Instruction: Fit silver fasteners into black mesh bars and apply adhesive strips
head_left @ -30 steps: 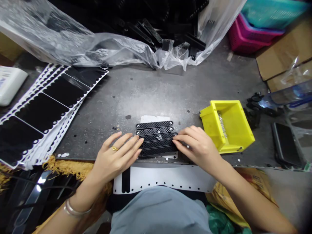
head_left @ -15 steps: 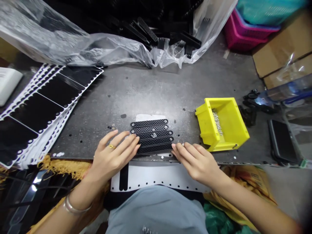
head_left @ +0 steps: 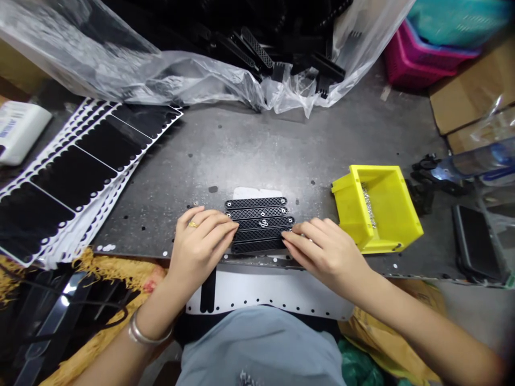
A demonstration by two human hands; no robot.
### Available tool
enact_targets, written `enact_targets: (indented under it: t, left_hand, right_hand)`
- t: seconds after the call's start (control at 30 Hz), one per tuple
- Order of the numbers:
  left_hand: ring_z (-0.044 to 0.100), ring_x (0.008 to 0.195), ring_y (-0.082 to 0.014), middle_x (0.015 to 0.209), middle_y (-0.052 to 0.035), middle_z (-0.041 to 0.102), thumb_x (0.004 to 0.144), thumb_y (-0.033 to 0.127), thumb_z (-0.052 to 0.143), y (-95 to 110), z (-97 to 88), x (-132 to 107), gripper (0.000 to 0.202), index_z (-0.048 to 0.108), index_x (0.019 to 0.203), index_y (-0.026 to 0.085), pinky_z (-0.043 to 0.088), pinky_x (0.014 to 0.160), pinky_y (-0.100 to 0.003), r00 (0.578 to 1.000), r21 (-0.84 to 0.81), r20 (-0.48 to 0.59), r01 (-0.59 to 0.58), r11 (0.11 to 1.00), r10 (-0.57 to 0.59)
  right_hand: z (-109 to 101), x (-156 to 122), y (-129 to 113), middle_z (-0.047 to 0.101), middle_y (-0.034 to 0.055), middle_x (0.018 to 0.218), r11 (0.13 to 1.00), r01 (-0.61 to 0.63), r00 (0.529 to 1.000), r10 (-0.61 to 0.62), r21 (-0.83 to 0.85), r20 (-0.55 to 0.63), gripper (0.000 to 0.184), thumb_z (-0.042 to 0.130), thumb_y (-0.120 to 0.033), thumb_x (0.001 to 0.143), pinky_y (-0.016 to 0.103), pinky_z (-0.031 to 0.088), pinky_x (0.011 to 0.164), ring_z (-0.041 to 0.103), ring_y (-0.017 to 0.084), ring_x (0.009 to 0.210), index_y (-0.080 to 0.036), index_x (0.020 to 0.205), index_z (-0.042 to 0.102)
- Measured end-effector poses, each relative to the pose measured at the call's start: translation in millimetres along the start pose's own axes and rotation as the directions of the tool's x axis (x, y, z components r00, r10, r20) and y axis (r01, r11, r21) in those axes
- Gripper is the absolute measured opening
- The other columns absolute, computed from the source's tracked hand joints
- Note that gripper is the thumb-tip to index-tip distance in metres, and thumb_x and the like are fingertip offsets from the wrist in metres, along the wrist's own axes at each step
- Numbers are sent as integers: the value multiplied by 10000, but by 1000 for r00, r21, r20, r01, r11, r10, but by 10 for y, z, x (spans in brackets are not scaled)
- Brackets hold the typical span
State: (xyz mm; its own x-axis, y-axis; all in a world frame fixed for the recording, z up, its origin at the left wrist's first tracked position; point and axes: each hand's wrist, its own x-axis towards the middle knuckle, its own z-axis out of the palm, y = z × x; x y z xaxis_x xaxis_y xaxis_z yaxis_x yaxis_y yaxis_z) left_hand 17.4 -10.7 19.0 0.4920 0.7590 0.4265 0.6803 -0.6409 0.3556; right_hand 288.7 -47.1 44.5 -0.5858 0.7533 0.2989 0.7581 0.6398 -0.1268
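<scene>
**Hands:** Left hand [head_left: 199, 249], gold ring on one finger, lies flat and open, holding nothing; its fingertips [head_left: 233, 228] touch the left ends of the strips. Right hand [head_left: 325, 257] is likewise open, fingers together, tips [head_left: 286, 238] against the right ends.

**Work piece:** 5 black perforated strips [head_left: 259, 225] lie side by side on a grey metal worktop [head_left: 257, 150], between both hands. 3rd strip from the far edge carries small silver pieces [head_left: 263, 223], probably rings; too small to tell.

**Nearby:** Yellow plastic bin [head_left: 374, 209] right of the right hand, holding silver parts [head_left: 368, 206]. Sheets of black die-cut pads [head_left: 76, 177] lie left, well apart from the hands.
</scene>
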Motion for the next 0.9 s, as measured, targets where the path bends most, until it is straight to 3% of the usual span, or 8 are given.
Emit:
enact_targets:
  t: [0.1, 0.27, 0.4, 0.53, 0.7, 0.9]
  left_hand:
    - [740, 984, -198, 1019, -6, 808, 954, 139, 687, -22, -3, -51, 138, 718, 1049, 234, 418, 1062, -444, 998, 45, -24, -61, 997, 62]
    - [733, 1061, -234, 1138, -31, 808, 911, 141, 725, -33, -6, -168, 300, 707, 1202, 212, 414, 1085, -448, 990, 175, -27, -130, 976, 137]
    - [725, 1092, -234, 1166, -35, 798, 899, 110, 662, -10, -4, -243, 352, 696, 1228, 230, 409, 1106, -448, 998, 96, -40, -34, 995, 38]
    - [702, 1137, -239, 1188, -44, 777, 871, 85, 584, 35, -30, -313, 458, 653, 1292, 254, 394, 1133, -459, 998, -15, -34, 61, 998, -62]
    - [594, 1290, -302, 1347, -131, 665, 854, 127, 551, 81, -12, -361, 605, 522, 1454, 204, 376, 1161, -509, 991, -111, 1, 134, 985, -134]
    - [497, 1371, -334, 1434, -151, 568, 850, 140, 543, 87, -1, -349, 719, 399, 1551, 211, 358, 1177, -529, 982, -191, 54, 190, 963, -183]
  right_hand:
    - [145, 227, -56, 706, 72, 861, 992, -78, 995, 83, 96, -48, 211, 531, -195, 1055, 325, 438, 656, 592, 172, 752, -126, 1074, 730]
    - [400, 435, -251, 685, 65, 817, 990, -67, 994, 78, 121, -82, 251, 523, -166, 1050, 310, 468, 664, 582, 166, 733, -138, 909, 729]
    - [499, 433, -453, 701, 84, 853, 994, 77, 989, -66, 79, -133, 188, 544, -128, 1025, 326, 492, 659, 576, 176, 739, -105, 972, 723]
    - [489, 395, -565, 725, 159, 1013, 985, 172, 979, -171, 6, -109, 187, 569, -161, 1011, 366, 534, 694, 615, 218, 845, -57, 1074, 711]
    - [411, 409, -592, 712, 222, 1094, 971, 231, 973, -231, -54, 1, 239, 559, -185, 1024, 386, 530, 696, 628, 245, 886, -15, 1037, 726]
    - [376, 414, -585, 711, 183, 1115, 976, 215, 976, -215, -18, 41, 247, 527, -164, 1036, 370, 526, 718, 612, 231, 892, -51, 988, 741]
